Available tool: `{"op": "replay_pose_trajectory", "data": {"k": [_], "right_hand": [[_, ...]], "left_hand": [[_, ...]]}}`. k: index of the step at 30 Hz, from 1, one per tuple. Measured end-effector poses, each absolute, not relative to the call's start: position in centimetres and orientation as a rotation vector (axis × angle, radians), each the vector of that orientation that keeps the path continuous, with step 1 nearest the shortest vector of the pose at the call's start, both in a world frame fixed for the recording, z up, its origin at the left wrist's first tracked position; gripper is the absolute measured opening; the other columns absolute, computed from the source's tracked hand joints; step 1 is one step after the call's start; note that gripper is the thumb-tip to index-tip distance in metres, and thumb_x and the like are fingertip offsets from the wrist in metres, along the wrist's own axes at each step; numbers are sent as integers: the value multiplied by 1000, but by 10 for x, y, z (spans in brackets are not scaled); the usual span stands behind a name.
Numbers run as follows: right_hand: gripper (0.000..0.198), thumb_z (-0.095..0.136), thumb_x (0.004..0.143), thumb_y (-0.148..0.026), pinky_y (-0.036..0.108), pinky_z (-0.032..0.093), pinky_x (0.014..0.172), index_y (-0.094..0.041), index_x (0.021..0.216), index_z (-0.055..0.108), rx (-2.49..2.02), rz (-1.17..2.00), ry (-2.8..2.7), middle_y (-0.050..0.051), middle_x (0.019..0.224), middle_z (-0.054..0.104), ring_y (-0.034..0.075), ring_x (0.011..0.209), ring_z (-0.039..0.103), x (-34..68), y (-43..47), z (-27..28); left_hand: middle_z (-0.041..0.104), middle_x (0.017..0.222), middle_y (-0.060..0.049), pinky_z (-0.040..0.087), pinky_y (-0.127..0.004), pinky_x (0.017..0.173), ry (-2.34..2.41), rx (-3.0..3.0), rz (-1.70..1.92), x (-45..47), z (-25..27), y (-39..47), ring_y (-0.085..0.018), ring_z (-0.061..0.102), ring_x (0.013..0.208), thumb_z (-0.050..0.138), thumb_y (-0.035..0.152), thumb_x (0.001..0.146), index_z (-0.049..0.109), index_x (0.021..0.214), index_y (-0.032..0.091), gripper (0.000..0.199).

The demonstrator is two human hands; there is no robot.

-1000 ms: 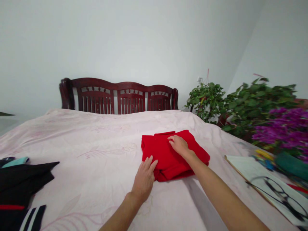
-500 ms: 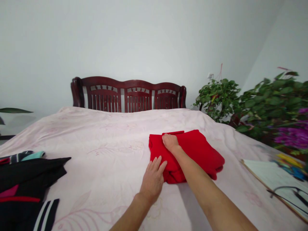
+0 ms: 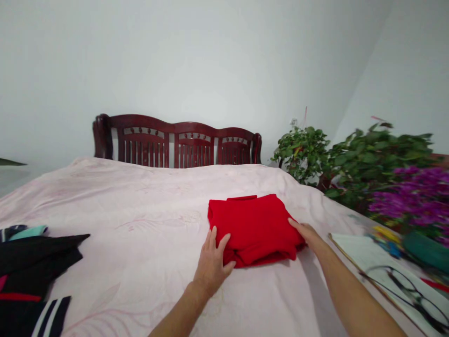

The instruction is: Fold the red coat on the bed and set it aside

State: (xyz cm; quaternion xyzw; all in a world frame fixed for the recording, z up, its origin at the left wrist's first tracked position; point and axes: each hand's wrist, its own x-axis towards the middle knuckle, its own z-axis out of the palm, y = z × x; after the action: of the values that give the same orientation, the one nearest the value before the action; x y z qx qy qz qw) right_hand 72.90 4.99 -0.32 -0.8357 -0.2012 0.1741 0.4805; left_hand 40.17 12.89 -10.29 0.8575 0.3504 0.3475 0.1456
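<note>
A folded red garment (image 3: 254, 227) lies on the pale pink bedsheet (image 3: 150, 262) in front of me. What kind of garment it is does not show. My left hand (image 3: 212, 262) rests at its near left edge with fingers spread, the fingertips touching the cloth. At the right edge, my right hand (image 3: 305, 234) grips the cloth, one digit lying on top and the other fingers hidden beside or under it. A narrow red strip (image 3: 242, 198) sticks out along the far edge.
Dark clothes (image 3: 35, 262) lie at the left. On the right are a white board or pad (image 3: 354, 250), eyeglasses (image 3: 410, 290), purple flowers (image 3: 414, 196) and leafy plants (image 3: 298, 152). A dark wooden headboard (image 3: 140, 122) stands by the wall.
My right hand has moved from the garment's far left part to its right edge. That edge now looks tucked in and straighter. My left hand stays at the left side, and the view has turned slightly right.
</note>
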Motion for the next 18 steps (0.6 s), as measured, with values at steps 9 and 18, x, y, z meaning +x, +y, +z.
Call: {"op": "replay_pose_trajectory", "data": {"k": [9, 18], "right_hand": [[14, 67, 74, -22, 29, 54, 56, -15, 87, 69, -1636, 616, -321, 6, 64, 71, 21, 62, 68, 719, 61, -3], [28, 68, 75, -38, 29, 56, 78, -20, 96, 71, -1268, 885, -570, 7, 100, 76, 22, 90, 71, 614, -27, 18]], "left_hand": [[46, 137, -13, 44, -35, 105, 1206, 1934, 1058, 410, -71, 147, -25, 55, 124, 59, 1, 58, 61, 118, 19, 63], [63, 114, -5, 44, -40, 105, 1108, 2205, 1100, 251, 7, 134, -26, 58, 113, 50, 15, 59, 61, 106, 23, 48]]}}
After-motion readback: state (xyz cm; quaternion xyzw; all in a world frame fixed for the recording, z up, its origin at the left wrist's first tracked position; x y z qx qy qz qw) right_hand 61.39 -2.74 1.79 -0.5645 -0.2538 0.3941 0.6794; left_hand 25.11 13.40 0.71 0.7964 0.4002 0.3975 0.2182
